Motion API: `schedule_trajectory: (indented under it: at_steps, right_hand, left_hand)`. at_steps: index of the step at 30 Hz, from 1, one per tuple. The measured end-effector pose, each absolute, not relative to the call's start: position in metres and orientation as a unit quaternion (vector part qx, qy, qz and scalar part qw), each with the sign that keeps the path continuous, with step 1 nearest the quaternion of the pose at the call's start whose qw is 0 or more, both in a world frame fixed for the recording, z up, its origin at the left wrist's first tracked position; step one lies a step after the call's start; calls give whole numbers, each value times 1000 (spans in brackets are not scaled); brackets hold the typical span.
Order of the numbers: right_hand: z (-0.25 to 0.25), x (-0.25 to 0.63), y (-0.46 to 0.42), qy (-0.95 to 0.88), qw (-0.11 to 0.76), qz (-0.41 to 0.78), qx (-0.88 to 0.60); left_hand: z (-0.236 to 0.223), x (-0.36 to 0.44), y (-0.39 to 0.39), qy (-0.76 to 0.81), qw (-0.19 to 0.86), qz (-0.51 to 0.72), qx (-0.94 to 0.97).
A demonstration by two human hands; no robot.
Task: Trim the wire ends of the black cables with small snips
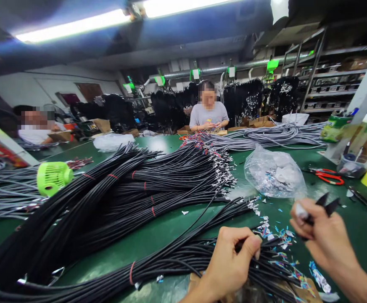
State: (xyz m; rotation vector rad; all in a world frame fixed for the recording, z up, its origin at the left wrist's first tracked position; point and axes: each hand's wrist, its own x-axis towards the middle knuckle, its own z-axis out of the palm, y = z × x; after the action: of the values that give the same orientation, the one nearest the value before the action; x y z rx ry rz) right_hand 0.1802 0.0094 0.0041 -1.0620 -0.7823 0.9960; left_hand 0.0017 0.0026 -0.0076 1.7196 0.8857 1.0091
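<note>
My left hand is closed in a pinch above the front bundle of black cables; it seems to grip one black cable, though the fingers hide most of the grip. To its right, my right hand is raised off the table, wrapped around a black two-pronged tool whose exact kind is hard to make out. Something white covers a fingertip of that hand. Between and below the hands, the cable ends fan out into thin coloured wires, with blue and white scraps lying about.
Large bundles of black cables, tied with red bands, cover the table's left and middle. A clear bag of scraps, red-handled pliers, a green fan and grey cables lie around. A person sits opposite, another at left.
</note>
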Motion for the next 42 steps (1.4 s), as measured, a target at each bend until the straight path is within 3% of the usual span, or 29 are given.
schedule_trajectory:
  at_steps: [4, 8, 11, 18, 31, 42]
  right_hand:
    - [-3, 172, -2, -620, 491, 341, -509]
    - [-13, 171, -12, -715, 453, 149, -511]
    - [-13, 174, -14, -750, 449, 83, -479]
    - [6, 168, -15, -766, 459, 103, -437]
    - [5, 167, -14, -762, 467, 127, -431]
    - [1, 168, -15, -765, 462, 124, -432]
  left_hand:
    - [-4, 1, 4, 392, 406, 499, 658]
    - [0, -3, 5, 386, 328, 555, 660]
    - [-1, -4, 3, 377, 275, 558, 686]
    - [-3, -6, 0, 382, 207, 542, 719]
    - [-6, -8, -1, 384, 185, 518, 742]
    - [-15, -5, -4, 375, 101, 558, 733]
